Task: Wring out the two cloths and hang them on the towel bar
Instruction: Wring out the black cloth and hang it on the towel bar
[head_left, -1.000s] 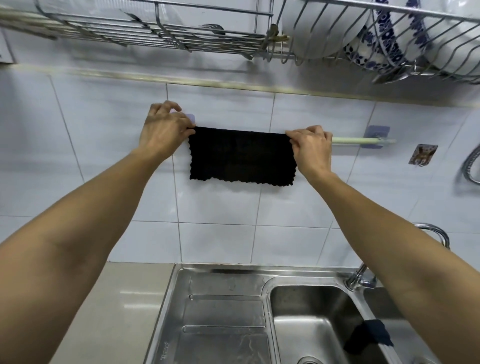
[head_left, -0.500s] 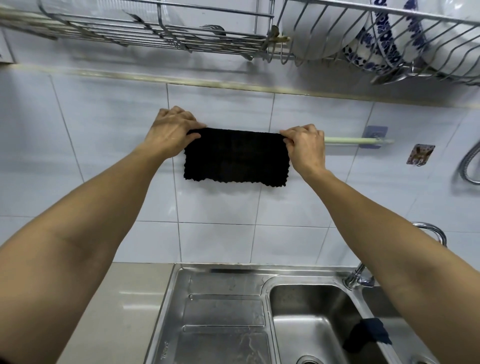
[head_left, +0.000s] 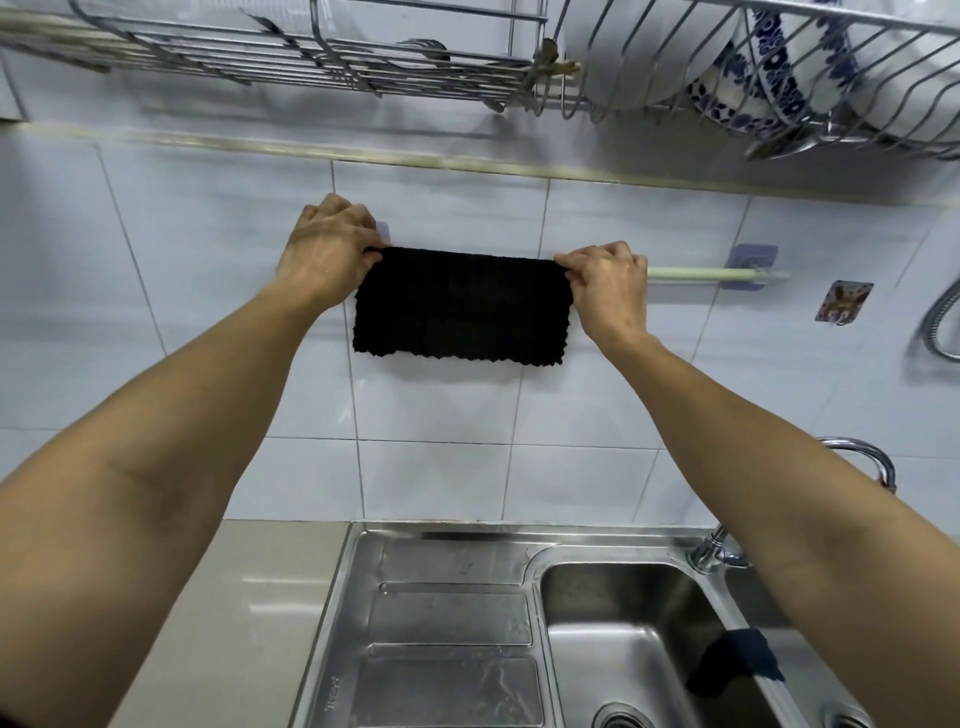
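I am hanging the first cloth (head_left: 460, 306), a black, nubbly rectangle with a zigzag lower edge, folded over the pale green towel bar (head_left: 696, 274) on the white tiled wall. My left hand (head_left: 327, 254) and right hand (head_left: 608, 286) each pinch a top corner, drawing it flat. Next, I judge, I must let go and reach down for the second cloth (head_left: 737, 660), a dark crumpled heap draped on the steel sink's (head_left: 613, 582) divider.

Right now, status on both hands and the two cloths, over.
Left hand and right hand pinch top corners of black cloth draped on towel bar. Second cloth on sink divider, not yet hung. Nothing blocking.
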